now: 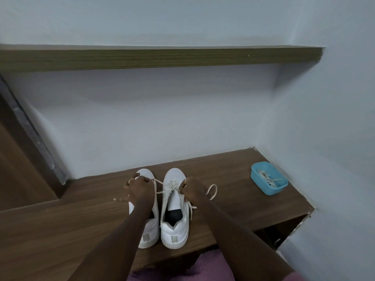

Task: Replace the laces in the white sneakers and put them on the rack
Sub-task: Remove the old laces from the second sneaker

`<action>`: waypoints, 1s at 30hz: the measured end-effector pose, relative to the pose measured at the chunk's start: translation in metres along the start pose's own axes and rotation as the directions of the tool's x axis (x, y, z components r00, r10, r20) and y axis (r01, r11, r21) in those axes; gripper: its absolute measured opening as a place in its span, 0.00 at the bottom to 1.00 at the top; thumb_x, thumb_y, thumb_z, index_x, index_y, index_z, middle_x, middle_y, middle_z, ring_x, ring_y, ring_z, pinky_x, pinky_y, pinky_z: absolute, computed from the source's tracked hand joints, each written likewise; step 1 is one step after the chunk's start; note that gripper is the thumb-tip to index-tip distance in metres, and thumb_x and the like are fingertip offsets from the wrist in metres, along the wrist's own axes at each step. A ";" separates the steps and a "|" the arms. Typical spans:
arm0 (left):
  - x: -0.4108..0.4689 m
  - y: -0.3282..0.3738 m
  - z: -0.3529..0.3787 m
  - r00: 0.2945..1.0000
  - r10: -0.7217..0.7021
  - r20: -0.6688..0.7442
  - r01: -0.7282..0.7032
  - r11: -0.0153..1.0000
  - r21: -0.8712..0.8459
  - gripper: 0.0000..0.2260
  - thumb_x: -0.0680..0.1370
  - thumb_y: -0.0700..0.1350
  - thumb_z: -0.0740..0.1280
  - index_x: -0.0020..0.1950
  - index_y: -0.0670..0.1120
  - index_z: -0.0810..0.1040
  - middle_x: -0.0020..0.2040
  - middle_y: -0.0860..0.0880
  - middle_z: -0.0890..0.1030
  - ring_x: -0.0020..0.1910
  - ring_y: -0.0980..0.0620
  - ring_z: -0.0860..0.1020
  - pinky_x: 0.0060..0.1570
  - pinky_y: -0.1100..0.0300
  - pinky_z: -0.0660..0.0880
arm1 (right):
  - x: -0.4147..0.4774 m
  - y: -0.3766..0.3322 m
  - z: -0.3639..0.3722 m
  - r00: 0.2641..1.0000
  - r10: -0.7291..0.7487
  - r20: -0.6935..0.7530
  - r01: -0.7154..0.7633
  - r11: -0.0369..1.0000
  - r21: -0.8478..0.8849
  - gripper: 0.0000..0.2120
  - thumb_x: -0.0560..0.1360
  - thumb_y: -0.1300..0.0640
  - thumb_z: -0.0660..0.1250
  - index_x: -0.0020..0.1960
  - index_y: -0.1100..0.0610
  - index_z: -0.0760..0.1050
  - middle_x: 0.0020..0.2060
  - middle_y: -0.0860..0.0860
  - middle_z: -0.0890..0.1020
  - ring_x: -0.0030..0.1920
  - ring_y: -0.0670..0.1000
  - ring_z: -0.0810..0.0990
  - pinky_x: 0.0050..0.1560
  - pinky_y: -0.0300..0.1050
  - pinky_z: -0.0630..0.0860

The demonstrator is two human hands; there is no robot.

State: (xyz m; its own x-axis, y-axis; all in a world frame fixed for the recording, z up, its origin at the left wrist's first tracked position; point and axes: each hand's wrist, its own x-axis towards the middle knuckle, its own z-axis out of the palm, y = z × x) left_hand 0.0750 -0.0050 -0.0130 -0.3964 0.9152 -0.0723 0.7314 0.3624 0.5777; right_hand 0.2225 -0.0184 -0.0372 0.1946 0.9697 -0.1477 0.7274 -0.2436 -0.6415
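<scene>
Two white sneakers stand side by side on a brown wooden surface [60, 230], toes toward the wall. My left hand [140, 189] is above the left sneaker [149, 228] and pinches one end of a pale lace [162, 182] that runs across to the right sneaker [174, 226]. My right hand [192, 189] grips the lace at the right sneaker's eyelets; a loop of lace [212, 191] hangs out past the hand to the right. The left sneaker's front is hidden under my left hand and forearm.
A light blue plastic tub [268, 180] holding coiled white laces sits at the right near the wall. A wooden shelf [162, 57] runs along the wall above. An open compartment [284, 230] shows under the surface's right end. Purple fabric [203, 268] is at the bottom edge.
</scene>
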 end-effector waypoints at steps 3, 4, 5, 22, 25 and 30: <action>0.004 -0.001 -0.004 0.993 -0.103 -0.048 0.098 0.991 -0.095 0.15 0.79 0.45 0.60 0.64 0.46 0.75 0.63 0.40 0.73 0.69 0.39 0.64 0.65 0.27 0.45 | 0.001 0.002 -0.001 1.000 0.006 -0.012 -0.005 1.000 0.004 0.09 0.75 0.61 0.63 0.47 0.65 0.80 0.44 0.61 0.83 0.46 0.60 0.83 0.40 0.45 0.78; 0.009 -0.004 -0.006 0.989 -0.141 -0.041 0.135 0.983 -0.124 0.15 0.79 0.46 0.60 0.64 0.45 0.75 0.65 0.40 0.72 0.69 0.39 0.64 0.65 0.28 0.45 | 0.001 0.003 -0.001 1.000 0.007 -0.012 -0.007 1.000 0.012 0.10 0.76 0.61 0.63 0.48 0.67 0.80 0.44 0.62 0.83 0.45 0.60 0.83 0.34 0.41 0.73; 0.014 -0.007 -0.008 0.987 -0.160 -0.032 0.155 0.981 -0.115 0.15 0.79 0.46 0.60 0.63 0.45 0.76 0.65 0.40 0.72 0.69 0.39 0.65 0.65 0.28 0.45 | 0.001 0.005 -0.002 1.000 0.009 -0.008 -0.009 1.000 0.020 0.10 0.76 0.62 0.63 0.48 0.68 0.80 0.43 0.62 0.83 0.45 0.60 0.83 0.30 0.39 0.69; -0.020 0.002 0.028 0.555 0.794 0.247 -0.763 0.367 0.532 0.05 0.60 0.43 0.75 0.29 0.51 0.81 0.31 0.54 0.79 0.49 0.44 0.80 0.63 0.28 0.38 | -0.002 0.005 0.001 0.999 0.036 -0.004 -0.036 0.995 0.091 0.10 0.76 0.60 0.63 0.51 0.65 0.79 0.47 0.62 0.82 0.49 0.61 0.82 0.50 0.50 0.80; -0.010 -0.004 0.034 0.658 0.729 0.187 -0.691 0.486 0.535 0.12 0.50 0.39 0.80 0.23 0.49 0.78 0.25 0.53 0.75 0.42 0.46 0.80 0.58 0.21 0.47 | -0.001 0.005 0.001 1.000 -0.010 -0.020 0.010 1.000 0.016 0.10 0.75 0.61 0.63 0.49 0.66 0.79 0.45 0.62 0.83 0.47 0.62 0.82 0.47 0.52 0.79; -0.010 -0.004 0.020 0.835 0.544 0.084 -0.534 0.764 0.362 0.09 0.65 0.42 0.75 0.28 0.48 0.78 0.29 0.51 0.77 0.44 0.47 0.79 0.53 0.19 0.55 | 0.002 0.003 0.003 1.000 -0.007 -0.021 0.008 1.000 0.016 0.09 0.74 0.61 0.63 0.46 0.67 0.79 0.43 0.62 0.83 0.45 0.61 0.83 0.46 0.52 0.78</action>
State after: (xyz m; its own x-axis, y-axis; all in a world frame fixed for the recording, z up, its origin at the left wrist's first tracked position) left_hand 0.0873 -0.0118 -0.0306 0.1135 0.9760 0.1860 0.9713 -0.1483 0.1858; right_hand 0.2236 -0.0172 -0.0415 0.2033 0.9708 -0.1270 0.7184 -0.2361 -0.6543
